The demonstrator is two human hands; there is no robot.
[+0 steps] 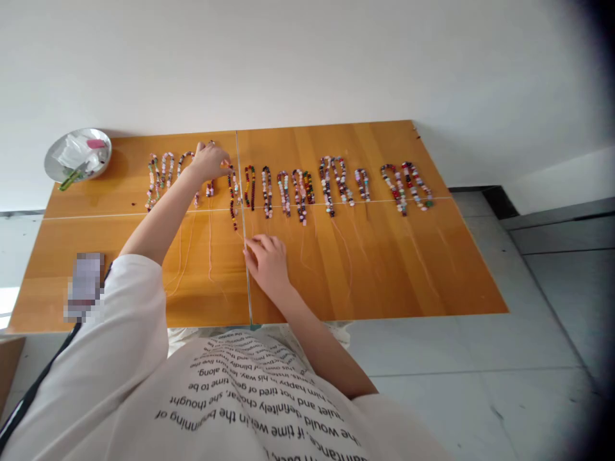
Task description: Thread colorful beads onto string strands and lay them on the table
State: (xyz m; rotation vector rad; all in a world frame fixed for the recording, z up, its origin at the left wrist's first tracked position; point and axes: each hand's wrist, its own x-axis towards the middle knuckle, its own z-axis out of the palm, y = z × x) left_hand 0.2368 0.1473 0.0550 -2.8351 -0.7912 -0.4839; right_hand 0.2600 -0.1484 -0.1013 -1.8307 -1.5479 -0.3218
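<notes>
A strand of dark red, pink and white beads (232, 195) lies roughly upright beside the seam in the table. At its far end my left hand (209, 162) is closed, the fingertips pinching the top of the strand. Below its near end my right hand (269, 261) rests low over the table, thumb and forefinger together at the strand's thin pale thread. Partly hidden behind my left hand and forearm are more bead strands (152, 182). To the right of my hands runs a row of looped bead strands (268, 192), several with loose thread tails.
The wooden table (384, 269) stands against a white wall. A metal bowl (50, 168) with plastic bags and a green-handled tool is at its far left corner. A blurred-out phone-like object (86, 282) lies near the left edge. Grey tiled floor (528, 358) shows to the right.
</notes>
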